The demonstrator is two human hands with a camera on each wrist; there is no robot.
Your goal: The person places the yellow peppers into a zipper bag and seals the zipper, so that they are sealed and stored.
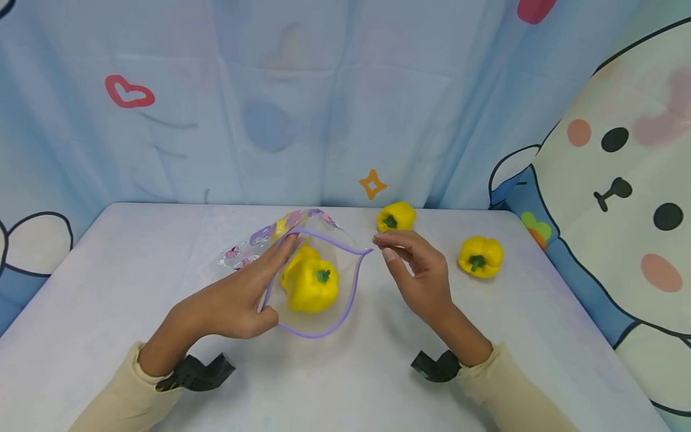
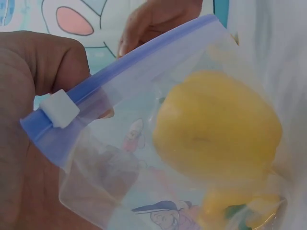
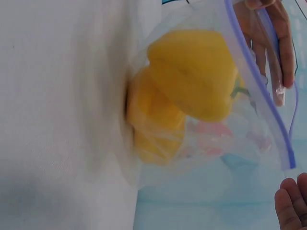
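Observation:
A clear zip bag [image 1: 356,282] with a purple rim and cartoon print stands with its mouth spread wide. Two yellow bell peppers lie inside, the front pepper [image 1: 313,291] overlapping the rear one [image 1: 304,254]. My left hand [image 1: 243,300] holds the bag's left side, thumb at the near rim and fingers at the far rim. A white slider [image 2: 60,109] sits on the purple zip beside that hand. My right hand [image 1: 418,270] hovers by the bag's right corner, fingers loosely bent and holding nothing; its fingertips [image 3: 288,196] appear just off the corner.
Two more yellow bell peppers rest on the white table [image 1: 97,300]: one pepper [image 1: 396,216] by the back edge behind my right hand, another pepper [image 1: 480,258] to its right. A light blue printed curtain [image 1: 270,90] hangs behind the table, with a cartoon figure at right.

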